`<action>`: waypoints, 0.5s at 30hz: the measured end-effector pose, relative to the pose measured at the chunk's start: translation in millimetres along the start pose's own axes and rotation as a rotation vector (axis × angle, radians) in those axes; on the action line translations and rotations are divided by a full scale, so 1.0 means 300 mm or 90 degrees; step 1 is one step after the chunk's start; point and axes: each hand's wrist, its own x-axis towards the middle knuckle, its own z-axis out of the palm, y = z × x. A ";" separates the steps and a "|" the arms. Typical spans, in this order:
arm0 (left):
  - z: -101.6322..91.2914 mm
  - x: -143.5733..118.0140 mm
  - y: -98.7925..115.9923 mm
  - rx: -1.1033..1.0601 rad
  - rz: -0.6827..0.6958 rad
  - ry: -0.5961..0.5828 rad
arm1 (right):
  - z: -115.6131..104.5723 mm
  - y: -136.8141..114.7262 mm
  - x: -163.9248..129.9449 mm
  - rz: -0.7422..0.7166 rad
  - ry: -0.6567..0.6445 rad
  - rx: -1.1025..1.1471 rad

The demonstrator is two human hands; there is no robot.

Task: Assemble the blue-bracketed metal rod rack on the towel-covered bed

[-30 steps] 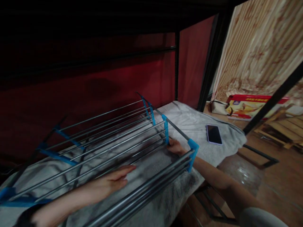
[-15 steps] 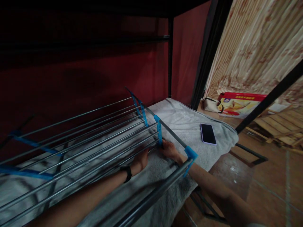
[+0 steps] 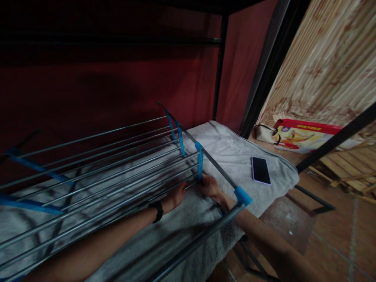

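Note:
A folding clothes drying rack (image 3: 129,183) with grey metal rods and blue plastic brackets lies on a bed under a grey blanket (image 3: 229,143). My left hand (image 3: 175,197), with a black watch on its wrist, reaches under the near rods and is closed at the lowest rod; its fingertips are partly hidden. Close beside it, my right hand (image 3: 210,187) is closed at the lower end of a blue bracket (image 3: 200,165), where that rod meets it. My right forearm passes under the rack's corner joint (image 3: 242,195).
To the right on the blanket lies a phone (image 3: 261,170) in a purple case. Black metal posts (image 3: 219,78) and rails frame the bed against a red wall. Beyond stand a red and yellow box (image 3: 308,135), a wooden slatted piece (image 3: 352,164) and a patterned curtain (image 3: 320,58).
The view has shifted slightly, so most things sit a little further right. Both hands stay at the same part of the rack, with hardly any movement.

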 end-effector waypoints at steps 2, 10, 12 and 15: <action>0.000 0.000 -0.005 -0.014 0.002 0.007 | 0.002 0.004 -0.001 -0.004 0.001 -0.007; 0.010 0.003 -0.030 -0.065 0.041 0.018 | 0.016 0.022 -0.003 -0.017 0.011 -0.044; 0.021 0.008 -0.046 -0.076 0.046 0.020 | 0.020 0.026 -0.004 -0.023 0.014 -0.054; 0.035 0.015 -0.076 -0.095 0.065 0.012 | 0.025 0.031 -0.005 -0.033 0.022 -0.069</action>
